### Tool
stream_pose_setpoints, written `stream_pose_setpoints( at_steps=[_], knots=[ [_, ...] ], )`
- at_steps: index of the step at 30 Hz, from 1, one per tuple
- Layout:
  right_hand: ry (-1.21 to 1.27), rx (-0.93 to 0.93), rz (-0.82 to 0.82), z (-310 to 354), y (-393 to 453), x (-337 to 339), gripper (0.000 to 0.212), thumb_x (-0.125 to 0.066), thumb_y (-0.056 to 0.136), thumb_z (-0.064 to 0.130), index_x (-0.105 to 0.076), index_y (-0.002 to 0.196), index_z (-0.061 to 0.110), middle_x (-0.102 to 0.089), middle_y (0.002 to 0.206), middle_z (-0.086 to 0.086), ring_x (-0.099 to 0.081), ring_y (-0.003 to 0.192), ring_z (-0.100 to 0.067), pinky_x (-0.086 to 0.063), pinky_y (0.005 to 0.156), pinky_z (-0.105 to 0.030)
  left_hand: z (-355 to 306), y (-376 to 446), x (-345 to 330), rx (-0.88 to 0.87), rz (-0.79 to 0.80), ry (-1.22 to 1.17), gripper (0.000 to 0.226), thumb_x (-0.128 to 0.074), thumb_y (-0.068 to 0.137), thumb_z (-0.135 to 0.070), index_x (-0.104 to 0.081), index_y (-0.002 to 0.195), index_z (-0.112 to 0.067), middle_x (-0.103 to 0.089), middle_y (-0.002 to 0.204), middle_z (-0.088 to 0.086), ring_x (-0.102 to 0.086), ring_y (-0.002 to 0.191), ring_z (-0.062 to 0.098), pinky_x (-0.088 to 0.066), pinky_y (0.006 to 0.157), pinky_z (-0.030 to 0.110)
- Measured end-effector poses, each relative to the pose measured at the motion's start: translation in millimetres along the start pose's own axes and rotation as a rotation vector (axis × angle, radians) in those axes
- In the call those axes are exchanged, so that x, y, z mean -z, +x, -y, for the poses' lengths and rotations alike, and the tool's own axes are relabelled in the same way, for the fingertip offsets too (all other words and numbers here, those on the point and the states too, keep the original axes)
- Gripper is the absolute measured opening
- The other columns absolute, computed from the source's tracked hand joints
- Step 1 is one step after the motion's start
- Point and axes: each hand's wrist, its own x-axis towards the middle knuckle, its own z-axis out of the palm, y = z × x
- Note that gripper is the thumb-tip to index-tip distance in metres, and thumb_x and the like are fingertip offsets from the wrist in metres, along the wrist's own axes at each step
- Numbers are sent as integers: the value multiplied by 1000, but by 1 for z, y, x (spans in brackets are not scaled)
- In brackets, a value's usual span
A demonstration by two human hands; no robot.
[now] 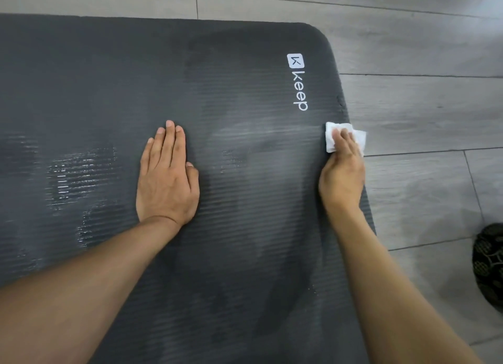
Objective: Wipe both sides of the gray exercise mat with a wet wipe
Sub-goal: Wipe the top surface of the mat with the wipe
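The gray exercise mat [231,91] lies flat on the floor and fills most of the view, its ribbed face up with a white "keep" logo near the right edge. Damp streaks shine on its left and middle parts. My left hand [167,176] rests flat on the mat's middle, fingers straight and together. My right hand [343,167] presses a white wet wipe [330,137] against the mat's right edge, fingers lying over the wipe; part of the wipe sticks out past the edge above the floor.
Gray wood-look floor planks [422,113] surround the mat at the top and right. A dark patterned object [490,265] sits at the right edge of the view, on the floor beside the mat.
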Motion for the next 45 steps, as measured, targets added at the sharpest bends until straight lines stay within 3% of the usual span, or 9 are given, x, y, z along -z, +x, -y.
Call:
stream_pose_setpoints(
  at_steps=[3, 9, 14, 23, 30, 35, 38, 41, 45],
  knots=[
    [122, 85, -6, 46, -35, -25, 46, -37, 92, 0, -55, 134, 2, -51, 142, -13, -43, 136, -26, -27, 117, -33, -1, 0, 0, 0, 2, 6, 65, -22, 100, -25, -18, 161, -4, -12, 170, 10, -10, 158, 23, -6, 129, 40],
    [213, 653, 258, 100, -105, -49, 38, -42, 97, 0, -57, 133, 1, -54, 140, -12, -45, 135, -23, -30, 117, -37, 2, 1, 0, -11, -8, -19, 65, -24, 99, -23, -21, 160, -3, -15, 170, 12, -12, 157, 24, -5, 129, 39],
    [95, 192, 42, -1, -43, 3, 43, -41, 97, 1, -56, 136, 12, -52, 143, -1, -42, 137, -15, -33, 114, -34, 2, 0, 0, -15, -23, -29, 64, -23, 100, -23, -20, 161, -3, -14, 170, 12, -12, 157, 24, -4, 129, 38],
    [113, 135, 16, -14, -37, 5, 46, -39, 98, 9, -52, 140, 23, -45, 148, 9, -33, 142, -10, -27, 117, -26, -5, -14, 29, 137, 36, -359, 63, -40, 99, -26, -30, 159, -7, -22, 167, 12, -18, 155, 26, -10, 128, 35],
    [70, 147, 84, -10, -39, 11, 46, -35, 99, 8, -49, 142, 19, -42, 151, 3, -29, 144, -16, -24, 118, -30, -49, -264, 63, 11, 230, -6, 87, -53, 78, -63, -45, 149, -15, -40, 157, 11, -41, 142, 37, -35, 113, 53],
    [-3, 77, 160, 14, -44, 10, 54, -32, 93, -2, -45, 143, 13, -38, 153, -2, -27, 145, -21, -27, 116, -36, -36, -306, 51, -73, 543, 147, 149, -49, 44, -98, -15, 163, -14, -9, 170, 15, -10, 155, 37, -13, 117, 55],
    [60, 120, 291, 72, -82, 1, 52, -37, 90, -3, -47, 140, 10, -42, 148, -7, -35, 138, -25, -32, 111, -35, -40, -303, 45, -41, 608, 151, 160, -58, 39, -98, -5, 164, -14, 0, 170, 18, 0, 155, 40, -8, 119, 59],
    [99, 452, 478, 131, -146, -14, 50, -45, 84, -7, -52, 131, 9, -47, 139, -9, -44, 127, -28, -40, 95, -36, -41, -304, 43, -7, 615, 127, 161, -64, 42, -95, 10, 162, -17, 16, 169, 17, 12, 155, 39, -4, 121, 61],
    [1, 706, 500, 104, -132, -9, 48, -45, 89, 2, -53, 134, 18, -44, 146, 0, -40, 134, -21, -44, 95, -35, -46, -302, 47, 11, 577, 139, 152, -61, 61, -92, 42, 148, -21, 49, 154, 11, 40, 146, 35, 10, 123, 60]
  ],
)
